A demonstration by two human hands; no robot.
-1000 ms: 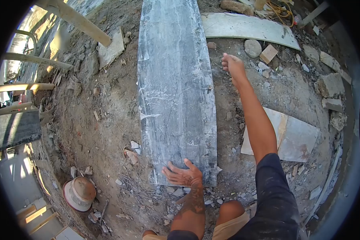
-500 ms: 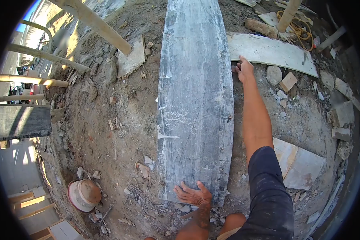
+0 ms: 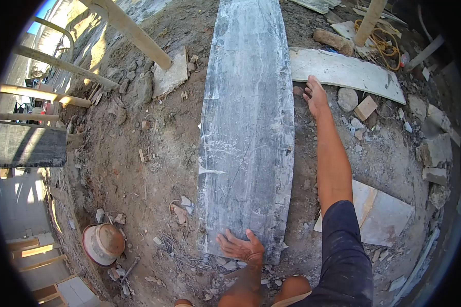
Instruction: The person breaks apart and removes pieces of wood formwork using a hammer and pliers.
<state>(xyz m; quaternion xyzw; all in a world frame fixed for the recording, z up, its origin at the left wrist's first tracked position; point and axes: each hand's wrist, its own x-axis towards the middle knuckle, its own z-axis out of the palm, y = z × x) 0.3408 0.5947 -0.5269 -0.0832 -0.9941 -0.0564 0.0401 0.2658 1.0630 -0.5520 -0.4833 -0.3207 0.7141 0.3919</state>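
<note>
A long grey, scuffed board (image 3: 248, 123) lies on the dirt, stretching away in front of me. My left hand (image 3: 241, 247) rests flat on its near end, fingers spread and thumb out to the right. To the right of the board, my right hand (image 3: 317, 97) reaches forward with its fingers loosely apart and nothing in them. Its fingertips are right at the near edge of a whitish panel (image 3: 343, 71), whose left end meets the long board's right side.
A round stone (image 3: 348, 100) and a pale block (image 3: 365, 108) sit below the panel. A flat sheet (image 3: 386, 217) lies right. Poles (image 3: 133, 36) slant down on the left, one standing on a slab (image 3: 170, 77). An upturned bowl-like container (image 3: 103, 244) is lower left.
The right hand has drawn back slightly from the whitish panel's edge. The near end of the long board sits slightly further left in view, with the left hand still on it.
</note>
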